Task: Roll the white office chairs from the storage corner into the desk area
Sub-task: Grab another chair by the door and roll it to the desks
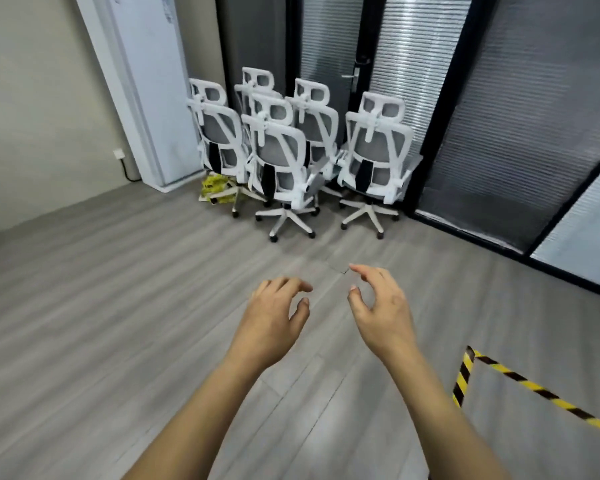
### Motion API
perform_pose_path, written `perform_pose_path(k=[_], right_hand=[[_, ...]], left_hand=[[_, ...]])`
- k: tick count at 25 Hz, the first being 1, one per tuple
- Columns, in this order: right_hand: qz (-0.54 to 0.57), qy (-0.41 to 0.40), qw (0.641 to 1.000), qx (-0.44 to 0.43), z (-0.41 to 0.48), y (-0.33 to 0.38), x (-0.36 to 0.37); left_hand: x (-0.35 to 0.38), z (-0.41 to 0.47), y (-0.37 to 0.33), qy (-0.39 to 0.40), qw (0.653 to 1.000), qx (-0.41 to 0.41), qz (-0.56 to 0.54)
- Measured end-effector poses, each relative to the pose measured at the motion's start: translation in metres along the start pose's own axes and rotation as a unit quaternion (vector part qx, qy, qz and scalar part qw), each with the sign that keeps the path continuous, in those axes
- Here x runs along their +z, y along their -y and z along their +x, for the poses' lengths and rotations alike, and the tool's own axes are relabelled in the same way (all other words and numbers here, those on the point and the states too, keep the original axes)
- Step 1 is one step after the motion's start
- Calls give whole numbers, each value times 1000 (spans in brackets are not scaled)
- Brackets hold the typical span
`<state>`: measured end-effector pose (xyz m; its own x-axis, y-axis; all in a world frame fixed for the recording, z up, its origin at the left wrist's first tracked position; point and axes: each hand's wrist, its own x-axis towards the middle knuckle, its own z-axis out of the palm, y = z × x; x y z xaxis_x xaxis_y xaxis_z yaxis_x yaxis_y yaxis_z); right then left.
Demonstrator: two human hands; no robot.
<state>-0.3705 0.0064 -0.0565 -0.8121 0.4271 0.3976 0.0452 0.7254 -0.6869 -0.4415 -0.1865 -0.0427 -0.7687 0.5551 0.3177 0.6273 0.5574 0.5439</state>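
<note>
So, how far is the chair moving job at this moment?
Done: nothing visible; the white chairs stand clustered in the corner. In hand: nothing; the left hand and right hand reach forward empty, short of them. Left: rolling every chair out to the desk area.

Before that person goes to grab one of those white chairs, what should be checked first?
1. Hands free: left hand and right hand hold nothing. Ok.
2. Front middle chair within reach: the hands are well short of it. Not ok.
3. Its back faces the person, easy to grab. Ok.
4. Left chair wheels: yellow packaging lies by its base. Not ok.
5. Casters roll freely: cannot tell.
</note>
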Motion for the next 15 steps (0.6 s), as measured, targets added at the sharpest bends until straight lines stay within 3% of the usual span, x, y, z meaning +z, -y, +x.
perform_pose_path(k=[10, 15], right_hand=[[63, -7, 998, -13, 373, -90, 161], [76, 28, 996, -35, 585, -96, 252]], left_hand=[[28, 367, 179, -23, 999, -23, 37], [14, 538, 270, -49, 996, -61, 40]])
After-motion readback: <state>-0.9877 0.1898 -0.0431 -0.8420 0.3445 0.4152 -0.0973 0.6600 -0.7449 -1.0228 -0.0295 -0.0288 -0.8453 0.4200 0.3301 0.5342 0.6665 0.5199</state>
